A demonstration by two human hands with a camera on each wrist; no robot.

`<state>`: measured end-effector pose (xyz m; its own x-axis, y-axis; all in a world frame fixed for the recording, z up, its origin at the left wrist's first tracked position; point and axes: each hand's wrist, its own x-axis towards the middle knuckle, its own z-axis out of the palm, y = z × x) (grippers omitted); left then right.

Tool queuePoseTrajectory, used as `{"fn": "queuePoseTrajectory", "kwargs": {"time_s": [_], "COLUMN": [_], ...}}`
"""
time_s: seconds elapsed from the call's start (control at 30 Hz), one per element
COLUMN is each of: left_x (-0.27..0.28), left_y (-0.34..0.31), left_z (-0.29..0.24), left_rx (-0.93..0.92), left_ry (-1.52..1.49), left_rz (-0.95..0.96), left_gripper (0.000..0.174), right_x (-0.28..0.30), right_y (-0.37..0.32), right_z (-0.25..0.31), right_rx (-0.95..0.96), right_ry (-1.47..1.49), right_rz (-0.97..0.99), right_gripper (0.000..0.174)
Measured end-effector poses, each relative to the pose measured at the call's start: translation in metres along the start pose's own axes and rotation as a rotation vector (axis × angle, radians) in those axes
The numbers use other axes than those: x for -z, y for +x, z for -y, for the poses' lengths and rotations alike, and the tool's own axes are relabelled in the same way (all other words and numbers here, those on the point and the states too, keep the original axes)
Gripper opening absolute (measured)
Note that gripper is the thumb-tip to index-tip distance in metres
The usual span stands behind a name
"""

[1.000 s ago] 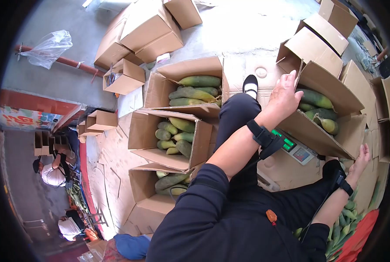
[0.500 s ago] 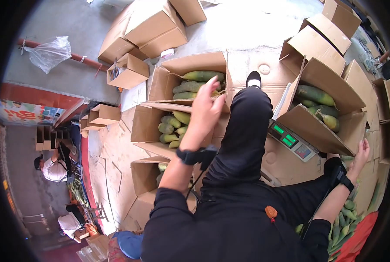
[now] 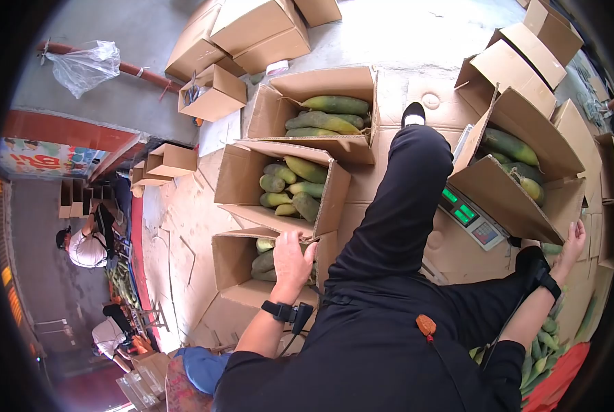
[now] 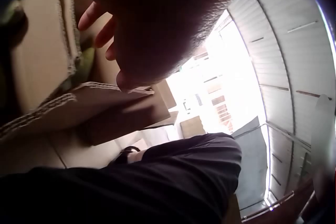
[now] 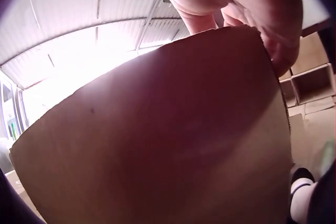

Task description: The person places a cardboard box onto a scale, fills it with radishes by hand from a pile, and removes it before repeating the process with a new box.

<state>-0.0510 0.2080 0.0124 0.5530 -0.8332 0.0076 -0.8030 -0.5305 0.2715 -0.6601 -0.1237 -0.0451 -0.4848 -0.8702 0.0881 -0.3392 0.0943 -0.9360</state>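
Observation:
My left hand [image 3: 292,264] is over the near edge of the lowest carton [image 3: 245,292] on the left, thumb apart from the fingers. In the left wrist view its fingers [image 4: 105,32] hang loosely above cardboard edges. Long green radishes [image 3: 262,264] lie in that carton, partly hidden by the hand. On the right, my right hand [image 3: 571,244] rests at the corner of another carton [image 3: 520,206], which stands tilted on a digital scale [image 3: 475,223] with lit green digits. Several green radishes [image 3: 509,147] are inside. The carton's brown side [image 5: 157,129] fills the right wrist view.
Two more cartons of radishes, the middle one [image 3: 235,182] and the upper one [image 3: 266,113], stand on the left. Cardboard boxes [image 3: 259,34] are stacked beyond. Loose radishes [image 3: 544,343] lie beside a red cloth [image 3: 561,378]. Two people [image 3: 87,247] work at far left.
My left hand has left the far edge of the carton on the scale and swung left and back to the lowest left carton. The right hand stays at its corner. The view has shifted slightly.

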Motion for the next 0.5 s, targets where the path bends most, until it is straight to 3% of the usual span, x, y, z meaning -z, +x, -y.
{"fn": "queuePoseTrajectory", "kwargs": {"time_s": [0.03,0.17,0.2,0.33,0.5], "left_x": [0.002,0.007,0.003,-0.027,-0.025], "left_y": [-0.003,-0.012,-0.018,-0.024,-0.02], "left_z": [0.001,-0.001,-0.003,-0.002,0.015], "left_rx": [-0.001,0.217,0.176,0.175,0.325], "left_ry": [-0.002,0.055,0.059,0.112,0.138], "left_rz": [0.001,0.453,0.471,0.554,0.702], "left_gripper": [0.036,0.045,0.052,0.05,0.044], "right_x": [0.0,-0.001,-0.003,-0.001,0.001], "right_y": [-0.002,-0.004,-0.004,-0.004,0.003], "right_z": [0.0,0.002,0.003,0.001,-0.009], "right_rx": [-0.002,-0.011,-0.014,0.015,0.025], "right_ry": [0.01,0.006,0.006,0.021,0.027], "right_rz": [-0.001,0.003,0.005,0.012,0.016], "right_gripper": [0.04,0.042,0.042,0.042,0.042]}}
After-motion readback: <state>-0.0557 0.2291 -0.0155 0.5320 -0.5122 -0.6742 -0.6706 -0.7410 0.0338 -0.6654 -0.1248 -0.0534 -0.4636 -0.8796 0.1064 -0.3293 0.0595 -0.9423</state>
